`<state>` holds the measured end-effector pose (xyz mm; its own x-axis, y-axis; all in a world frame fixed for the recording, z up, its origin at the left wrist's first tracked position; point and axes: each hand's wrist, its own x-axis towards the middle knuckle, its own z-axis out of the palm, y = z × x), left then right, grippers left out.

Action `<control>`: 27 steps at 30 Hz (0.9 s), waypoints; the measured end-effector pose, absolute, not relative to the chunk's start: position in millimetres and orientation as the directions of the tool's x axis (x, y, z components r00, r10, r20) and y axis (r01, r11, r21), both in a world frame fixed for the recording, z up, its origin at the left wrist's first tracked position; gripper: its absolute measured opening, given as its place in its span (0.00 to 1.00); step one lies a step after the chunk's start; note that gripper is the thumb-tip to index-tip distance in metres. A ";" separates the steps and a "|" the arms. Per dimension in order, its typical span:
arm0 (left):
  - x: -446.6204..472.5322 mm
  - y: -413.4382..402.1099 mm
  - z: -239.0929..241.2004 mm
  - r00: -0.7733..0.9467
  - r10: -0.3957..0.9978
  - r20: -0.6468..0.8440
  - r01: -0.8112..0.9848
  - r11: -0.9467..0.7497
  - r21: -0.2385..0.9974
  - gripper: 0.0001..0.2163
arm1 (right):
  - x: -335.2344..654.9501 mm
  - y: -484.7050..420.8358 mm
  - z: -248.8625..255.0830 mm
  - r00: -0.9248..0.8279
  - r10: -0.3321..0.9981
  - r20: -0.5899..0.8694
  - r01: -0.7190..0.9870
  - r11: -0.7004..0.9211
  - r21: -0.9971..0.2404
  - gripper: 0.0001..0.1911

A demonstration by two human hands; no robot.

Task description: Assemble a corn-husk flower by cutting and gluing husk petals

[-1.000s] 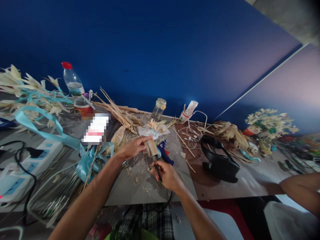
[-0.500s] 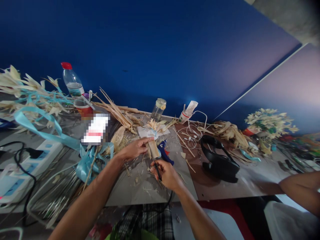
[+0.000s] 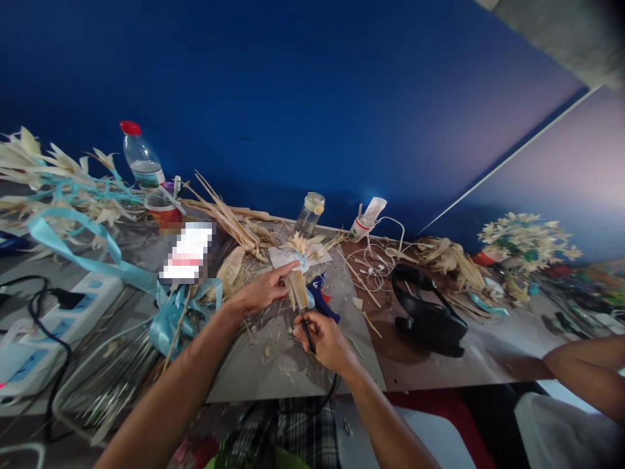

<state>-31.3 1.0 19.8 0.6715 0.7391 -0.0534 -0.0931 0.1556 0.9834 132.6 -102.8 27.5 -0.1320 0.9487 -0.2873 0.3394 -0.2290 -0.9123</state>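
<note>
My left hand [image 3: 271,288] is closed on a flat piece of pale dried husk [image 3: 297,289], gripping its left edge between thumb and fingers. In my right hand [image 3: 325,337] are scissors with dark handles [image 3: 308,336], pointing up at the husk's lower end. Whether their blades touch the husk is too small to tell. Just right of the husk lies a blue glue gun [image 3: 321,301]. Behind my left fingertips, a pale husk flower [image 3: 301,244] with light blue at its base rests on a white sheet [image 3: 278,258].
Husk scraps litter the grey table [image 3: 244,374]. Left are a phone [image 3: 188,251], light blue ribbon [image 3: 168,326], a power strip [image 3: 63,332] and a bottle [image 3: 141,156]. A black headset [image 3: 430,316] and white earphones [image 3: 371,270] lie right. Another person's arm [image 3: 586,368] shows far right.
My left fingers have shifted slightly upward, and the husk piece has turned a little in their grip. My right hand with the scissors has stayed nearly still.
</note>
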 end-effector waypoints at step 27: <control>-27.2 -3.3 25.1 0.664 0.746 -0.048 -0.025 0.086 0.996 0.35 | 133.2 -102.5 18.8 -0.121 0.967 -0.224 0.370 -0.166 -0.914 0.16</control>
